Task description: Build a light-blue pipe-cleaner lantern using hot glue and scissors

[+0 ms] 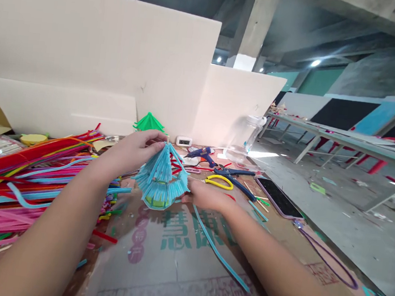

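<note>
Over the cardboard sheet [178,268] is a tiered, light-blue pagoda model [160,182] of pipe cleaners, with a cone-shaped roof and some red strands on its far side. At its peak, my left hand [148,145] has its fingers closed around the top. Against the model's lower right edge, my right hand [204,196] is closed in a pinch. A long light-blue pipe cleaner [215,249] trails from beneath those fingers toward the front right. Where the right fingertips meet the model is partly hidden.
Colourful pipe cleaners [12,194] are heaped on the left. A green roof-shaped piece [150,122] and white timer [184,141] stand behind. A glue gun [202,155], yellow-handled scissors [220,182], blue pliers [236,180], phone [279,197] and clear bottle [250,134] lie or stand right.
</note>
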Motion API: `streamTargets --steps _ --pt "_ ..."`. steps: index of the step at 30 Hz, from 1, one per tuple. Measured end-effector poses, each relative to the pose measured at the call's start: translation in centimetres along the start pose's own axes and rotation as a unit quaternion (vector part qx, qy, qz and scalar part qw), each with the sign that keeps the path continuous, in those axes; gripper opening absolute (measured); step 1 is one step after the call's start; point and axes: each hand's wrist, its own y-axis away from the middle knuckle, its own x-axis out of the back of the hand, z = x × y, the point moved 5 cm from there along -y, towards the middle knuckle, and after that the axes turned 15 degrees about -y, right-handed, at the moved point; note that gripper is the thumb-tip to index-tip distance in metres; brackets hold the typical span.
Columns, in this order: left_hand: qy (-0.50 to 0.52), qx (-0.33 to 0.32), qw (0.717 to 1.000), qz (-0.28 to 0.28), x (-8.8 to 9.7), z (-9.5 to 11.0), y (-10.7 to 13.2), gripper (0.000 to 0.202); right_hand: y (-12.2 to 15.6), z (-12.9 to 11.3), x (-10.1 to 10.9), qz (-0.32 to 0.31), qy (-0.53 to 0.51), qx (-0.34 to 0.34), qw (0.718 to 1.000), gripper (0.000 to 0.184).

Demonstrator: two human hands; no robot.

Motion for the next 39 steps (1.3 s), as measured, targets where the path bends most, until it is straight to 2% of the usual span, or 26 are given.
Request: streamTargets --steps 4,6,8,10,12,17,20,28,32,35,39 --pt "0.014 -0.005 1.000 0.000 0.0 0.3 0.1 0.033 1.3 -0.4 4.5 0.054 0.006 0.006 0.998 0.015" --pt "0.020 -0.011 1.000 -0.003 -0.2 0.3 0.0 0.032 2.0 -1.4 7.1 0.154 -0.026 0.013 0.988 0.014" --pt "0.025 -0.018 1.000 -0.006 -0.3 0.2 0.0 0.032 2.8 -3.0 8.5 0.235 -0.110 0.044 0.965 0.013" --pt "0.031 -0.026 0.999 -0.005 -0.4 0.2 0.0 0.032 3.2 -5.0 8.2 0.245 -0.188 0.085 0.947 0.017" --pt "0.034 -0.032 0.999 -0.006 -0.5 0.3 0.0 0.031 3.5 -6.9 7.0 0.234 -0.199 0.121 0.944 0.018" --pt "0.026 -0.040 0.999 -0.007 -0.4 0.8 0.1 0.030 4.3 -9.7 4.5 0.275 0.009 0.191 0.942 0.012" --pt "0.012 -0.047 0.999 -0.004 -0.3 1.3 0.2 0.028 4.2 -9.8 3.7 0.271 0.081 0.209 0.936 0.013" --pt "0.006 -0.052 0.999 -0.003 -0.3 1.5 0.4 0.029 4.0 -9.8 3.9 0.261 0.179 0.173 0.933 0.013" --pt "0.009 -0.043 0.999 -0.008 -0.4 1.2 0.3 0.029 4.2 -9.8 4.2 0.269 0.150 0.174 0.935 0.012" --pt "0.008 -0.046 0.999 -0.006 -0.4 1.2 0.3 0.029 4.1 -9.7 4.0 0.254 0.117 0.181 0.943 0.012" --pt "0.010 -0.044 0.999 -0.007 -0.3 1.2 0.3 0.029 3.9 -9.6 3.8 0.237 0.148 0.159 0.947 0.013"
